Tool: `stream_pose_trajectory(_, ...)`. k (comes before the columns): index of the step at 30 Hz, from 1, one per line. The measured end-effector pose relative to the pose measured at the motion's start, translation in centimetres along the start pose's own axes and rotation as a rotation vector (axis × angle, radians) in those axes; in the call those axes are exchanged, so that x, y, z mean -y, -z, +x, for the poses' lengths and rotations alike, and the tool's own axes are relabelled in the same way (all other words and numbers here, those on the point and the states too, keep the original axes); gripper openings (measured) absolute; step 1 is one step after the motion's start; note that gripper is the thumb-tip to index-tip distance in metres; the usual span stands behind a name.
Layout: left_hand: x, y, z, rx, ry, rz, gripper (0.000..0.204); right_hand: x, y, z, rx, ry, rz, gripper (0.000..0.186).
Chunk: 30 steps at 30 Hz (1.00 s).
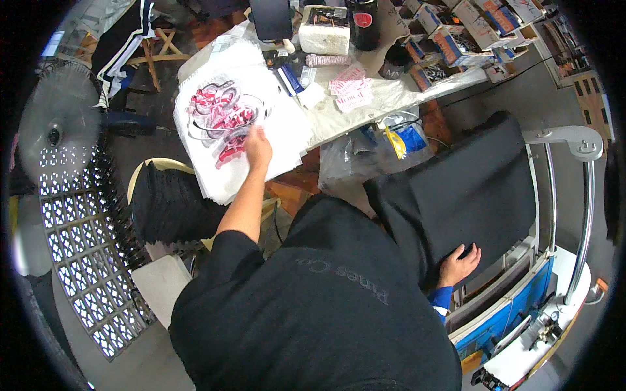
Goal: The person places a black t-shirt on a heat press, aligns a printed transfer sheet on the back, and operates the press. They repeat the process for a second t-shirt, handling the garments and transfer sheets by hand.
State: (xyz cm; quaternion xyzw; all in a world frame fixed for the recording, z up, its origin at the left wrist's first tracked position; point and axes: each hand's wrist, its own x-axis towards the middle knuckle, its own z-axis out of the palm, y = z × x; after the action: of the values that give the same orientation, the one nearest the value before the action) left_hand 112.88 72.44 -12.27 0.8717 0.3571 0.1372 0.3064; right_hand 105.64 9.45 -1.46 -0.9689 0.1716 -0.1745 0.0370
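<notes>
My left hand (258, 147) reaches over a stack of white sheets (287, 120) at the table's left end. Its fingers are closed at the right side of a printed sheet (225, 107) with red, pink and black graphics, which lies on top. The fingertips are partly hidden. My right hand (460, 264), with a blue band at the wrist, lies flat with fingers apart on black cloth (463, 189). That cloth is spread over a machine with a curved chrome frame (588, 215) and a blue side panel (505, 326).
The table (391, 111) carries pink-printed slips (352, 88), a twine roll (328, 60), a white box (324, 29) and a dark flat screen (271, 19). Cardboard bins (456, 45) stand far right. A plastic bag (352, 159) hangs below. At left are a fan (55, 133) and a dark bundle (173, 202).
</notes>
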Motion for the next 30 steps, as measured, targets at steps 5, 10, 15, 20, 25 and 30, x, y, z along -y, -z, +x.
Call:
stream_pose_trajectory(5, 0.8, 7.7, 3.4, -0.300, 0.102, -0.242, 0.027, -0.5, -0.2, 0.0, 0.019, -0.007, -0.028, 0.045)
stream_pose_trajectory(10, -8.1, 14.5, 1.6, -0.590, 0.041, -0.179, 0.026, 2.7, 2.5, 1.9, -0.046, 0.006, 0.145, 0.037)
stream_pose_trajectory(15, -23.7, 16.2, -10.2, -0.289, -0.583, -0.144, 0.025, 9.4, 7.9, 4.5, 0.292, -0.015, 0.915, 0.024)
stream_pose_trajectory(20, -34.4, 8.6, -23.3, 0.801, -1.348, -0.421, 0.040, 11.1, 10.2, 3.9, 0.877, -0.159, 1.776, 0.051)
stream_pose_trajectory(25, -36.5, 0.9, -26.9, 1.111, -1.597, -0.380, 0.040, 3.7, 5.7, 0.6, 0.493, -0.691, 1.370, 0.017)
stream_pose_trajectory(30, -36.4, -5.1, -24.4, 0.884, -1.709, -0.222, 0.042, -2.6, 1.1, -0.7, 0.118, -1.058, 1.804, 0.017)
